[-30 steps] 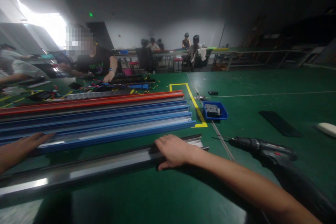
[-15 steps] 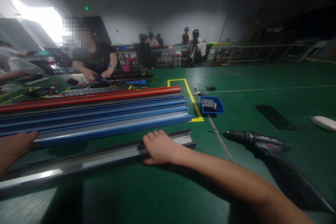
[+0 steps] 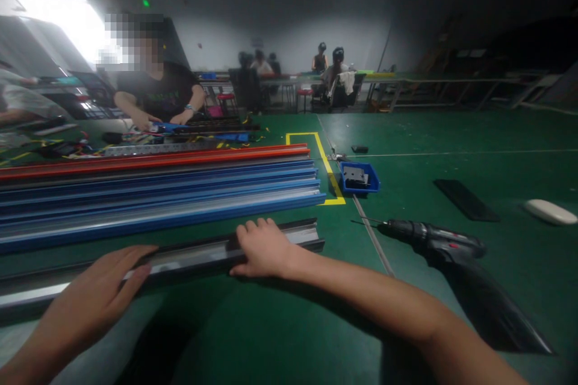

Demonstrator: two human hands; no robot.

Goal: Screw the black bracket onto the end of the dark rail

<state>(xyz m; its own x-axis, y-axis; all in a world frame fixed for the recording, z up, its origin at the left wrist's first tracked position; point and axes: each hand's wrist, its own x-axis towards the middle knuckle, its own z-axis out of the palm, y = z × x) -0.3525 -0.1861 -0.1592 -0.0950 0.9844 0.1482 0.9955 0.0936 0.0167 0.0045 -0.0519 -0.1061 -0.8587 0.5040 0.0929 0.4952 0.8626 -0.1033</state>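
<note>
A long black metal channel rail with a bright silver inner face lies at a slight slant across the near part of the table. My right hand is wrapped over it near its right end, fingers over the far edge and thumb at the near side. Farther left, my left hand lies across the same rail, fingers stretched toward its far edge and thumb apart. Whether it presses on the rail cannot be made out. Behind are several blue rails side by side, then an orange-red rail.
A black cordless drill lies at right, bit pointing left. Beyond are a blue bin with metal parts, a dark flat slab and a white rounded object. Across the green table, a co-worker handles wires and parts.
My left hand has come in from the left edge, from beside the blue rails to over the black rail. My right hand and the rail appear slightly farther left; the whole view has shifted a little.
</note>
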